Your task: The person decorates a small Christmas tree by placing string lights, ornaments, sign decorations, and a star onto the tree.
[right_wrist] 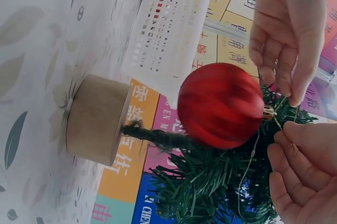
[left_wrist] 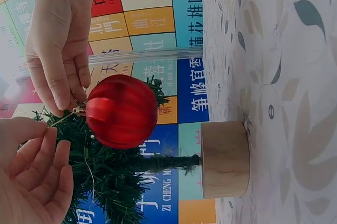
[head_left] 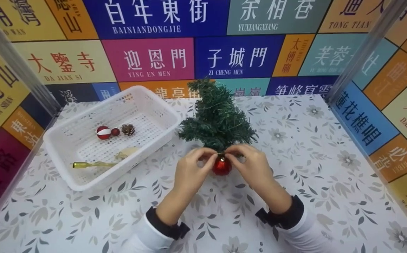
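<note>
A shiny red bauble point(left_wrist: 122, 111) hangs from a thin gold cord point(right_wrist: 278, 117) at its gold cap. My left hand point(head_left: 193, 168) pinches this cord between thumb and fingertips just above the cap, at the bauble's left. From the other side my right hand point(head_left: 253, 168) pinches the cord too, thumb against forefinger. Behind the hands stands a small green artificial Christmas tree point(head_left: 217, 116) with a round wooden base point(left_wrist: 225, 159). The bauble is in front of the tree's lower branches, and a thin pale wire point(right_wrist: 247, 176) shows among the needles.
Left of the tree sits a white perforated basket point(head_left: 157, 102). Inside lie a red and white ball point(head_left: 103, 133), a small dark red ball point(head_left: 115, 131), a pine cone point(head_left: 128, 129) and a gold piece point(head_left: 80, 164). Printed panels surround the patterned table point(head_left: 330, 196).
</note>
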Demonstrator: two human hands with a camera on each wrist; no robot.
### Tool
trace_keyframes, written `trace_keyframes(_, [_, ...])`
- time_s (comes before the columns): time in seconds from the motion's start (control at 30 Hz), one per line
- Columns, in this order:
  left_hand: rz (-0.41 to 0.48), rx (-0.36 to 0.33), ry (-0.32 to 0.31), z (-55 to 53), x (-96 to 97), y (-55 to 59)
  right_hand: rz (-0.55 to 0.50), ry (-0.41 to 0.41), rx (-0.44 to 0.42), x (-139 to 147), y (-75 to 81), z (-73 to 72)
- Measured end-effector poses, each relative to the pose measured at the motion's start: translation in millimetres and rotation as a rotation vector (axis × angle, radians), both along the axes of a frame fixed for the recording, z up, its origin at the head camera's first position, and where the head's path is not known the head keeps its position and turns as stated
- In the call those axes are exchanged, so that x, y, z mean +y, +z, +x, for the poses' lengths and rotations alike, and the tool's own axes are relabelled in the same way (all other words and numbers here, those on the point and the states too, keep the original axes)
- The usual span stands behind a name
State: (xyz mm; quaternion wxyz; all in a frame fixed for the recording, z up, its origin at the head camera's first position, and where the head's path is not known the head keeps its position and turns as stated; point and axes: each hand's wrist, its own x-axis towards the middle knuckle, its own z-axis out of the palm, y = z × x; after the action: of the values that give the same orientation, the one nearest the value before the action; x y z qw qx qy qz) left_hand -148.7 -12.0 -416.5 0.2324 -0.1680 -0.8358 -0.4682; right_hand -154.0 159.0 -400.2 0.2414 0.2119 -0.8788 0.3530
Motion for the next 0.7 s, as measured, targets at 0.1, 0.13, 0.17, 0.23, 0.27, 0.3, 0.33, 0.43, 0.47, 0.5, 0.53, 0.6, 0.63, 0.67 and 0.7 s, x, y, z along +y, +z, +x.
trace_keyframes(0.1, [-0.008, 0.092, 0.04, -4.2, 2.3, -3.1, 0.015, -0.015, 0.052, -2.6, -1.7, -4.1])
trace_keyframes(0.13, [-0.008, 0.112, 0.051, -5.5, 2.8, -3.9, 0.018, -0.019, 0.065, -3.5, -2.0, -5.4])
trace_keyframes(0.17, [-0.007, 0.126, 0.061, -6.5, 3.2, -4.3, 0.024, -0.023, 0.077, -4.5, -1.8, -6.3])
trace_keyframes(0.23, [-0.001, 0.144, 0.076, -8.4, 3.2, -4.6, 0.031, -0.032, 0.1, -6.2, -1.9, -8.8])
trace_keyframes(0.27, [0.003, 0.148, 0.081, -9.2, 3.1, -4.7, 0.035, -0.036, 0.111, -6.9, -2.2, -10.2])
trace_keyframes(0.3, [0.009, 0.153, 0.082, -10.0, 2.7, -5.3, 0.04, -0.039, 0.125, -7.4, -2.5, -11.3])
trace_keyframes(0.33, [0.012, 0.154, 0.086, -10.2, 2.1, -5.4, 0.045, -0.041, 0.138, -7.9, -3.2, -12.4])
trace_keyframes(0.43, [0.015, 0.166, 0.09, -10.3, -0.1, -7.7, 0.058, -0.038, 0.175, -9.0, -6.0, -14.9])
trace_keyframes(0.47, [0.013, 0.172, 0.092, -10.3, -1.0, -8.9, 0.06, -0.034, 0.185, -9.3, -7.0, -15.4])
trace_keyframes(0.5, [0.009, 0.18, 0.094, -10.0, -1.7, -9.8, 0.06, -0.03, 0.192, -9.8, -7.9, -15.6])
trace_keyframes(0.53, [0.001, 0.187, 0.098, -9.7, -2.5, -10.5, 0.057, -0.025, 0.195, -10.2, -9.0, -15.8])
trace_keyframes(0.6, [-0.017, 0.207, 0.104, -9.3, -3.6, -12.6, 0.054, -0.018, 0.199, -11.2, -10.9, -16.0])
trace_keyframes(0.63, [-0.027, 0.219, 0.107, -9.3, -4.1, -13.9, 0.054, -0.016, 0.202, -11.7, -11.6, -15.9])
trace_keyframes(0.67, [-0.036, 0.23, 0.11, -9.1, -4.3, -15.1, 0.053, -0.013, 0.202, -12.2, -12.2, -15.7])
trace_keyframes(0.7, [-0.046, 0.241, 0.114, -8.7, -4.4, -15.9, 0.054, -0.012, 0.202, -12.6, -12.9, -15.4])
